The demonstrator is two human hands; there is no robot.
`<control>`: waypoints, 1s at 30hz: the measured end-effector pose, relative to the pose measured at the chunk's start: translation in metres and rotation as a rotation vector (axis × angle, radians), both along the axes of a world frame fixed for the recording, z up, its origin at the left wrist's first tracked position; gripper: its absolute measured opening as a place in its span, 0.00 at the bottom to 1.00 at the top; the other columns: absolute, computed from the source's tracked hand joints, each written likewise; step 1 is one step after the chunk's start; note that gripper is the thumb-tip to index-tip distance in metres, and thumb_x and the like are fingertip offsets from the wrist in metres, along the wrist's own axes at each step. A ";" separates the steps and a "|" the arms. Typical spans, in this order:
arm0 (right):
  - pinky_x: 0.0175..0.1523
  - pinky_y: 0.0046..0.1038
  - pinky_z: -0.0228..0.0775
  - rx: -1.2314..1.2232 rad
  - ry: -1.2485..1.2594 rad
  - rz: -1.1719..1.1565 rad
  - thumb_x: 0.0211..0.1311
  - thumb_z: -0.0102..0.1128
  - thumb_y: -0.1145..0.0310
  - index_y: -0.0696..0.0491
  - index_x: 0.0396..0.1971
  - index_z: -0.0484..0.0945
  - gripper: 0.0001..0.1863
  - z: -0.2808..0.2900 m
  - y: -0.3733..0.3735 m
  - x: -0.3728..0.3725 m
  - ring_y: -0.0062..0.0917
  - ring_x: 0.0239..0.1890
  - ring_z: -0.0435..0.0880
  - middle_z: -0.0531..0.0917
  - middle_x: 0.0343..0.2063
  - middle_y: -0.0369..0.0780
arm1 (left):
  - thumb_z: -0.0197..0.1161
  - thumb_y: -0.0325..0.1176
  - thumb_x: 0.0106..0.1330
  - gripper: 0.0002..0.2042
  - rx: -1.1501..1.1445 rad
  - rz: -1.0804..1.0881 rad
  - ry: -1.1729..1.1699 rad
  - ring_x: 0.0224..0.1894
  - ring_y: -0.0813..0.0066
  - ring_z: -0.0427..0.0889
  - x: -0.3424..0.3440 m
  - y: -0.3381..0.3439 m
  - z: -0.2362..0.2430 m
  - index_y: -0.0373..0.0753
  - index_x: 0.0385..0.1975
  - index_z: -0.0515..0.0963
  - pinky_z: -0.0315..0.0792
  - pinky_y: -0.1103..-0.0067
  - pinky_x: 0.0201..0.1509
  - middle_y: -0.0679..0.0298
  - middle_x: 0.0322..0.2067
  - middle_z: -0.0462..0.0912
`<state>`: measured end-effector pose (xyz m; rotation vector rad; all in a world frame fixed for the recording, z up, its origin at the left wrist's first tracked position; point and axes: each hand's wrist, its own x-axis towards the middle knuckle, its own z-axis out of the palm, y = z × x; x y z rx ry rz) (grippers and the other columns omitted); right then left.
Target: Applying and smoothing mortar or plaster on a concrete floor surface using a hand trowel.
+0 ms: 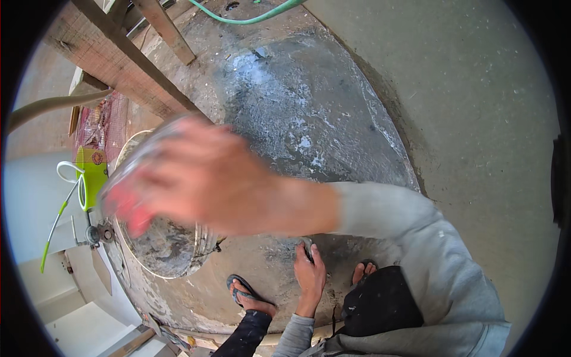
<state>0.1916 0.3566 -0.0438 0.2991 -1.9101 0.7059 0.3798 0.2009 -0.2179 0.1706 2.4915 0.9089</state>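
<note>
My right hand (196,178), motion-blurred, reaches across the middle of the view, gripping a tool with a red handle (134,211) and a greyish metal blade, probably a trowel, held over a round bucket (163,256) of grey, mortar-like material. Lower down, beside the bucket, my left hand (309,273) is closed on a small dark object (308,247) near the floor, too small to name. A rough concrete surface (285,119) with pale patches stretches beyond both hands.
Wooden posts (113,59), a green hose (250,18), pink mesh (110,116) and a green spin-mop bucket (89,172) surround the work area. My sandalled foot (247,294) is beside the bucket. A smoother floor (464,107) lies right, past an edge.
</note>
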 end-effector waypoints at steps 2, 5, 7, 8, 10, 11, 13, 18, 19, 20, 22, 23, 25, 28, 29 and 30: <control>0.47 0.30 0.71 -0.061 -0.024 -0.018 0.49 0.53 0.76 0.48 0.31 0.80 0.10 -0.038 0.056 0.017 0.29 0.37 0.83 0.84 0.33 0.34 | 0.51 0.40 0.68 0.21 -0.013 0.026 -0.009 0.42 0.40 0.77 -0.002 -0.009 -0.002 0.25 0.49 0.69 0.70 0.61 0.47 0.36 0.39 0.77; 0.46 0.33 0.75 0.042 -0.570 -0.359 0.47 0.45 0.83 0.43 0.40 0.82 0.25 -0.103 0.154 0.052 0.33 0.42 0.83 0.84 0.39 0.38 | 0.51 0.40 0.67 0.21 -0.026 0.039 -0.006 0.41 0.39 0.77 -0.008 -0.008 -0.009 0.26 0.49 0.69 0.70 0.61 0.46 0.36 0.38 0.78; 0.47 0.38 0.74 -0.023 -0.886 -0.531 0.50 0.46 0.80 0.40 0.45 0.80 0.25 -0.162 0.229 0.035 0.39 0.42 0.82 0.83 0.40 0.41 | 0.51 0.41 0.67 0.21 -0.047 0.024 -0.022 0.41 0.40 0.78 -0.017 0.000 -0.017 0.26 0.49 0.70 0.70 0.61 0.45 0.36 0.38 0.78; 0.46 0.40 0.74 0.077 -0.903 -0.633 0.52 0.44 0.79 0.37 0.49 0.78 0.26 -0.201 0.260 0.024 0.40 0.40 0.83 0.83 0.39 0.42 | 0.51 0.41 0.67 0.21 -0.042 0.021 -0.036 0.41 0.40 0.78 -0.019 0.002 -0.023 0.26 0.49 0.70 0.70 0.61 0.45 0.36 0.38 0.78; 0.44 0.43 0.74 0.067 -1.091 -0.615 0.55 0.44 0.77 0.39 0.50 0.77 0.25 -0.234 0.266 0.003 0.41 0.37 0.83 0.84 0.37 0.42 | 0.51 0.41 0.67 0.21 -0.070 0.008 -0.039 0.41 0.40 0.78 -0.025 -0.002 -0.031 0.27 0.50 0.69 0.70 0.61 0.45 0.36 0.37 0.78; 0.44 0.43 0.74 0.066 -1.099 -0.606 0.55 0.44 0.77 0.39 0.50 0.77 0.25 -0.246 0.259 0.002 0.41 0.37 0.83 0.84 0.37 0.42 | 0.51 0.41 0.67 0.21 -0.077 0.014 -0.046 0.41 0.40 0.78 -0.025 0.002 -0.033 0.27 0.50 0.69 0.70 0.61 0.45 0.36 0.37 0.78; 0.42 0.44 0.75 0.222 -1.195 -0.524 0.56 0.44 0.76 0.39 0.47 0.78 0.22 -0.260 0.227 -0.003 0.42 0.35 0.84 0.84 0.35 0.42 | 0.50 0.40 0.67 0.21 -0.130 0.013 -0.036 0.40 0.39 0.78 -0.029 0.007 -0.034 0.28 0.50 0.69 0.70 0.60 0.44 0.37 0.37 0.78; 0.40 0.42 0.76 0.360 -1.274 -0.277 0.56 0.45 0.76 0.36 0.47 0.77 0.23 -0.276 0.137 0.056 0.40 0.34 0.84 0.84 0.34 0.44 | 0.50 0.41 0.67 0.20 -0.170 -0.003 0.010 0.40 0.40 0.78 -0.056 0.019 -0.044 0.29 0.50 0.69 0.70 0.59 0.44 0.39 0.37 0.79; 0.40 0.42 0.76 0.245 -1.167 -0.245 0.55 0.46 0.76 0.38 0.49 0.76 0.23 -0.271 0.130 0.072 0.40 0.35 0.84 0.84 0.34 0.44 | 0.49 0.41 0.67 0.20 -0.194 -0.022 0.012 0.40 0.40 0.78 -0.059 0.022 -0.047 0.30 0.49 0.70 0.70 0.59 0.44 0.40 0.37 0.79; 0.40 0.42 0.76 0.127 -1.051 -0.207 0.55 0.46 0.77 0.41 0.50 0.75 0.23 -0.264 0.127 0.081 0.41 0.35 0.84 0.84 0.35 0.45 | 0.49 0.41 0.67 0.20 -0.195 -0.018 0.008 0.40 0.40 0.78 -0.065 0.026 -0.049 0.30 0.49 0.70 0.70 0.59 0.44 0.40 0.37 0.79; 0.41 0.42 0.75 -0.142 -1.082 -0.444 0.56 0.45 0.76 0.45 0.52 0.73 0.22 -0.223 0.134 0.090 0.43 0.38 0.82 0.83 0.38 0.46 | 0.49 0.41 0.68 0.21 -0.181 -0.054 0.056 0.40 0.40 0.78 -0.085 0.027 -0.057 0.30 0.51 0.68 0.70 0.59 0.44 0.38 0.36 0.79; 0.44 0.41 0.73 -0.324 -1.094 -0.611 0.57 0.46 0.75 0.48 0.52 0.72 0.21 -0.217 0.157 0.100 0.45 0.41 0.81 0.81 0.41 0.48 | 0.49 0.41 0.68 0.21 -0.176 -0.052 0.050 0.40 0.40 0.78 -0.093 0.035 -0.060 0.30 0.51 0.68 0.70 0.59 0.44 0.38 0.36 0.79; 0.52 0.36 0.70 -0.420 -0.895 -0.710 0.59 0.48 0.74 0.58 0.51 0.71 0.19 -0.246 0.216 0.146 0.43 0.46 0.80 0.79 0.43 0.54 | 0.49 0.40 0.68 0.19 -0.164 -0.087 0.160 0.40 0.42 0.79 -0.114 0.048 -0.065 0.31 0.50 0.68 0.71 0.59 0.44 0.40 0.37 0.79; 0.53 0.31 0.68 -0.755 -0.970 -0.658 0.58 0.51 0.75 0.59 0.52 0.71 0.20 -0.305 0.231 0.209 0.32 0.48 0.80 0.81 0.45 0.47 | 0.48 0.39 0.67 0.17 -0.252 -0.114 0.216 0.37 0.45 0.80 -0.135 0.056 -0.088 0.34 0.49 0.68 0.73 0.60 0.41 0.46 0.40 0.79; 0.53 0.30 0.68 -0.953 -1.018 -0.628 0.58 0.51 0.76 0.59 0.52 0.72 0.20 -0.318 0.226 0.216 0.29 0.47 0.79 0.81 0.45 0.45 | 0.48 0.39 0.67 0.17 -0.252 -0.112 0.216 0.37 0.45 0.80 -0.143 0.062 -0.091 0.34 0.49 0.68 0.73 0.60 0.41 0.46 0.40 0.79; 0.52 0.29 0.68 -1.079 -0.966 -0.579 0.58 0.52 0.76 0.58 0.52 0.72 0.20 -0.325 0.216 0.207 0.27 0.46 0.79 0.81 0.44 0.45 | 0.48 0.39 0.67 0.16 -0.278 -0.119 0.249 0.37 0.46 0.80 -0.151 0.067 -0.093 0.35 0.48 0.68 0.73 0.60 0.41 0.47 0.40 0.79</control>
